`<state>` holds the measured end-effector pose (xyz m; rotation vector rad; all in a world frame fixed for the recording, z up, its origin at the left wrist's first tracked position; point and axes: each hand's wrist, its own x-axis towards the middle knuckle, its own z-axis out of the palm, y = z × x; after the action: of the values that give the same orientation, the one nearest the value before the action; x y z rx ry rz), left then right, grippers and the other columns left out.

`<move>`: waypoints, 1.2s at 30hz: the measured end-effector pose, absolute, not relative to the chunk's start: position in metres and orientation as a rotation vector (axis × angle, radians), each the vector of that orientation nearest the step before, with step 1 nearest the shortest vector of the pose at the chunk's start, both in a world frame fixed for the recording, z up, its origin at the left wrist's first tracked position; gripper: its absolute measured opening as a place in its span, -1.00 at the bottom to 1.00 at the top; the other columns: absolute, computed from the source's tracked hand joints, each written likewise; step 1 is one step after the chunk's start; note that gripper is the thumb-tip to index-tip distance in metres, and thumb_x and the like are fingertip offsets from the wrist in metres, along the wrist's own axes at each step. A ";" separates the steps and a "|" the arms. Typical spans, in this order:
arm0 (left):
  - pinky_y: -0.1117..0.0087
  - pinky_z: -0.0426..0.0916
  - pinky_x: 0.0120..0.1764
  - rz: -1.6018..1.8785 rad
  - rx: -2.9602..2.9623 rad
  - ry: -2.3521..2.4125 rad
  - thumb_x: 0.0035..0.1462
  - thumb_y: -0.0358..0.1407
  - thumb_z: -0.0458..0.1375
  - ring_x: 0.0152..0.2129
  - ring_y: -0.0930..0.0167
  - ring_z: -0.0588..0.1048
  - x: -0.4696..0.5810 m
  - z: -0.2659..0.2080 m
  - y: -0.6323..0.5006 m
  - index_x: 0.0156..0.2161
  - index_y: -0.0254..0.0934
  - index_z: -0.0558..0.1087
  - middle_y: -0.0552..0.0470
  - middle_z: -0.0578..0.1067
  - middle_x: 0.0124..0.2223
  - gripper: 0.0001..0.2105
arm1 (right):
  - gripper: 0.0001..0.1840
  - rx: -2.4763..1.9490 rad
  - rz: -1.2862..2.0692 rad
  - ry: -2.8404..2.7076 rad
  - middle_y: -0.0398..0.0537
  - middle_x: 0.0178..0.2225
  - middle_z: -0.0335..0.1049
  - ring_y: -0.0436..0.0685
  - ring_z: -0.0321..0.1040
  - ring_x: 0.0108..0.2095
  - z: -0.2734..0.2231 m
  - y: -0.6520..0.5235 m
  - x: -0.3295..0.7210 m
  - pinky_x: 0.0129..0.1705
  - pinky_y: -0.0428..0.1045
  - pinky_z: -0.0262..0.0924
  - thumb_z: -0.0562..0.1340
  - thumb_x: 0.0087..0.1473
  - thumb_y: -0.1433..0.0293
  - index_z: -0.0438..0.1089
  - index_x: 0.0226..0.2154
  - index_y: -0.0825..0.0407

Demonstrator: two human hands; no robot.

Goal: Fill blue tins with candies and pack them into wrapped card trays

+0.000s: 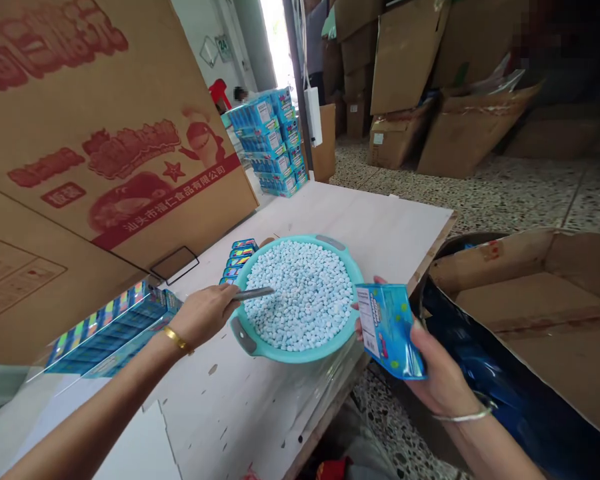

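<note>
My left hand (210, 315), a gold bracelet at its wrist, is closed round a metal scoop (255, 293). The scoop is seen nearly edge-on, over the left side of a turquoise basin (300, 357). Small pale-blue candies (300, 293) fill the basin in a wide heap. To the right of the rim, my right hand (443, 373) grips a shiny blue pouch (393, 327) between thumb and fingers. The pouch is tilted, with a white label panel facing me; whether anything is inside cannot be seen.
The basin stands on a white table (360, 207). A large printed carton (105, 133) is at left, above blue display boxes (125, 327). Small colourful packs (237, 260) lie behind the basin; blue packages (273, 143) are stacked farther back. An open cardboard box (510, 293) is at right.
</note>
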<state>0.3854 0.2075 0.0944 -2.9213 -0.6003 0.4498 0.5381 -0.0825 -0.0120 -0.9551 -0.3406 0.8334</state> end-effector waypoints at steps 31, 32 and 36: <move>0.37 0.35 -0.21 -0.108 -3.742 -0.325 0.17 -0.18 0.08 -0.30 0.41 0.43 0.423 0.078 0.227 -0.16 -0.26 0.39 0.01 0.47 -0.22 -0.78 | -0.63 -1.805 0.131 -0.978 0.02 -0.09 0.38 0.24 0.33 -0.10 0.013 -0.016 0.593 -0.03 0.14 0.25 0.22 0.08 0.18 0.28 -0.07 -0.04; 0.37 0.36 -0.22 -0.094 -3.731 -0.311 0.17 -0.17 0.08 -0.31 0.42 0.43 0.423 0.088 0.226 -0.15 -0.26 0.39 0.01 0.47 -0.22 -0.77 | -0.63 -1.811 0.123 -1.008 0.04 -0.08 0.37 0.25 0.32 -0.08 0.013 -0.012 0.591 -0.02 0.16 0.24 0.21 0.09 0.19 0.28 -0.07 -0.04; 0.41 0.34 -0.25 0.061 -3.646 -0.182 0.17 -0.18 0.08 -0.35 0.44 0.44 0.429 0.117 0.222 -0.13 -0.26 0.41 0.00 0.50 -0.22 -0.77 | -0.65 -1.780 0.135 -1.108 0.06 -0.05 0.36 0.27 0.31 -0.04 0.011 0.000 0.583 0.00 0.19 0.24 0.19 0.09 0.27 0.26 -0.04 -0.04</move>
<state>0.4286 0.2217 0.1172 -3.6465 -0.1821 0.0609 0.5827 0.0004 0.0111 -1.7797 -1.1080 0.1354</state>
